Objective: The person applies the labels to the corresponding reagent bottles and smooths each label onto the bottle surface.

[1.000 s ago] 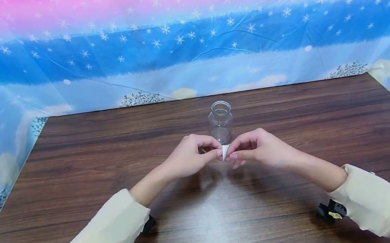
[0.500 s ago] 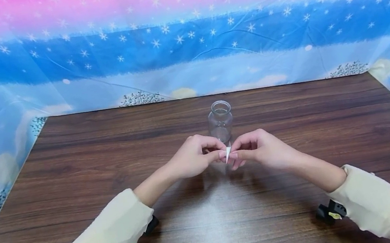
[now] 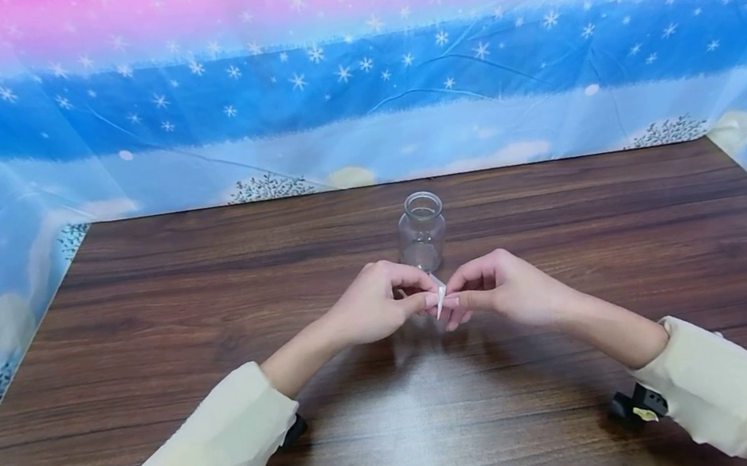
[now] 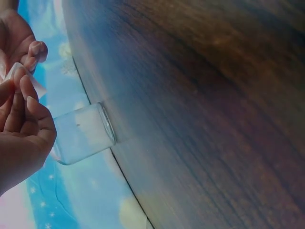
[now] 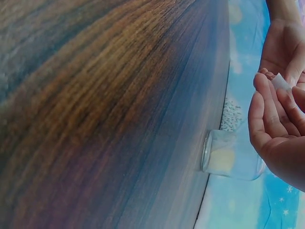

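In the head view a small piece of white paper (image 3: 441,301) is folded over into a narrow shape between both hands. The left hand (image 3: 381,302) pinches it from the left with thumb and fingers, and the right hand (image 3: 511,289) pinches it from the right. The fingertips of the two hands meet, hiding much of the paper (image 5: 280,82). Just behind them a clear glass jar (image 3: 422,238) stands upright on the table, its mouth uncovered. From the left wrist, a pale flap of the paper (image 4: 39,89) sticks out below the fingers.
The brown wood-grain table (image 3: 205,266) stretches to both sides of the jar. A snowflake-patterned cloth (image 3: 351,83) hangs along its back edge and down the sides. Black wrist devices (image 3: 638,404) sit under the cream sleeves (image 3: 190,462).
The paper has gone from a wider upright flap to a narrower, folded shape. Both hands have shifted slightly toward the front and right, fingertips closer together. The jar stays in place.
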Available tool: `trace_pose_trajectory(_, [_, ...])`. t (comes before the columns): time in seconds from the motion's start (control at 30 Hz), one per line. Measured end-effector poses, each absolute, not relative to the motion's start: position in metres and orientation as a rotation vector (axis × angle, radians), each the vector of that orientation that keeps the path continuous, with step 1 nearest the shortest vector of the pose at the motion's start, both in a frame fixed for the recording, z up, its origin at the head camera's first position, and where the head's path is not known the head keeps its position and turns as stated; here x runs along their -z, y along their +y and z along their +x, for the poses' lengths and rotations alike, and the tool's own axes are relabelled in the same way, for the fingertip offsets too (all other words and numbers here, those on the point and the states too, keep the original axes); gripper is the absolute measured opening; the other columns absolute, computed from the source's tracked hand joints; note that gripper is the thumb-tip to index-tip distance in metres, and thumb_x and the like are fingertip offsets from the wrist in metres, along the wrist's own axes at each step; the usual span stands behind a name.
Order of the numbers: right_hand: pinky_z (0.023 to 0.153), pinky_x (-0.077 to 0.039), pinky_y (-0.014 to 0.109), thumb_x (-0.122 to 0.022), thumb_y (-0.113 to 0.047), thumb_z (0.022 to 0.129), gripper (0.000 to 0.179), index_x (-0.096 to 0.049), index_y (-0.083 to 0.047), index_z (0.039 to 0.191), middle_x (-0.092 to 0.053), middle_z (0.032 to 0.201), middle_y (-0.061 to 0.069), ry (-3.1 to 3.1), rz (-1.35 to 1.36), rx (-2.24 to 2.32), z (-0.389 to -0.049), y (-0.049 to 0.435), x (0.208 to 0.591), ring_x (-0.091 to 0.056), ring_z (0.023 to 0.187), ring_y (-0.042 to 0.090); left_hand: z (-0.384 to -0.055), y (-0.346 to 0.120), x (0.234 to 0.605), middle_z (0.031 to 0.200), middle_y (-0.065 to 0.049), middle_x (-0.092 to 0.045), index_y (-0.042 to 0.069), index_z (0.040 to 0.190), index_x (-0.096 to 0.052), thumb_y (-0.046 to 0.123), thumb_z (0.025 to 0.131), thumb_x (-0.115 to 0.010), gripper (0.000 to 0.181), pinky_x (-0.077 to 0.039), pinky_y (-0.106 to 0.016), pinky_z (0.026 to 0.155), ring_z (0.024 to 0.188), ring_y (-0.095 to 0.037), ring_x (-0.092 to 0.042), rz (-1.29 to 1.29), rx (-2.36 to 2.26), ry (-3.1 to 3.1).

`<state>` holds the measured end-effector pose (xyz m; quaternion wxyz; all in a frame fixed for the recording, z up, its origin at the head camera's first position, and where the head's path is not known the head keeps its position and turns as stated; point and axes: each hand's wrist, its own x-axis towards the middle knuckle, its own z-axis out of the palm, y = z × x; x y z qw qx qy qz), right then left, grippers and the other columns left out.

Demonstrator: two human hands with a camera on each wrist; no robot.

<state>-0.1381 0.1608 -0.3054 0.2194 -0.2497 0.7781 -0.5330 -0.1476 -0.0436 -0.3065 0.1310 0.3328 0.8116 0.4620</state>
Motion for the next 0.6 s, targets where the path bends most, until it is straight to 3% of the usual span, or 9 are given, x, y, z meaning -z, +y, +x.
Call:
trace_pose_trajectory(0.2, [0.074, -0.050, 0.043, -0.055, -0.005, 0.090, 0.017, -0.064, 0.008, 0.096, -0.067, 0.081, 0.016, 2.150, -0.685, 1.462, -0.1381, 0.1610, 0.3055, -0.063, 0.078, 0.037, -0.1481, -0.0427, 0.3084, 0.072, -0.006, -0.063, 0.007, 0.081, -0.067, 0.009, 0.088, -0.060, 0.010, -0.042, -0.021, 0.057, 0.063, -0.010, -0.053, 0.983, -1.327, 2.360])
trace_pose_trajectory(0.6, [0.073, -0.051, 0.036, -0.052, -0.001, 0.090, 0.013, -0.063, 0.007, 0.091, -0.065, 0.082, 0.018, 2.161, -0.690, 1.461, -0.1401, 0.1627, 0.3074, -0.063, 0.077, 0.034, -0.1487, -0.0454, 0.3106, 0.072, -0.004, -0.063, 0.005, 0.083, -0.066, 0.004, 0.086, -0.058, 0.009, -0.041, -0.021, 0.057, 0.061, -0.006, -0.049, 0.972, -1.340, 2.391])
